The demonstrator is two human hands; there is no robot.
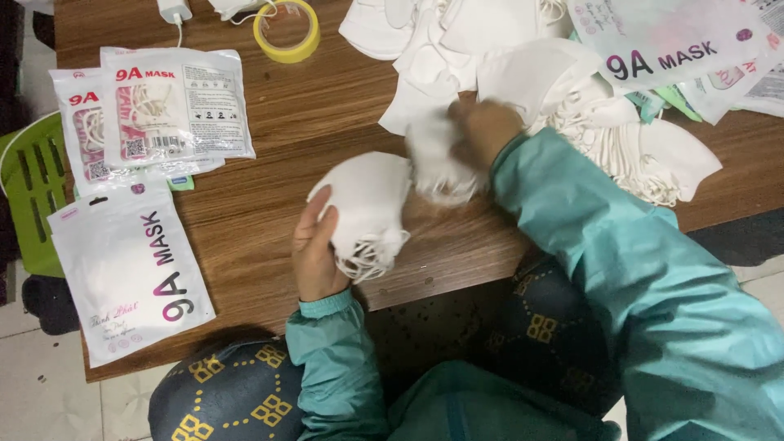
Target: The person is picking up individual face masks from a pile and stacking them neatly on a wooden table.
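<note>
My left hand [314, 249] grips a small stack of white face masks [367, 204] by their lower edge, ear loops hanging below my fingers. My right hand [482, 131], blurred with motion, is closed on another white mask [437, 163] right beside the stack, above the wooden table [278, 204]. A loose heap of white masks [588, 106] lies just behind and to the right of my right hand. Both arms wear teal sleeves.
Filled mask pouches [175, 106] lie stacked at the left, and one flat white pouch [126, 273] sits near the front left edge. Empty pouches [678, 49] lie at the back right. A yellow tape roll [286, 31] is at the back. A green stool [33, 192] stands left of the table.
</note>
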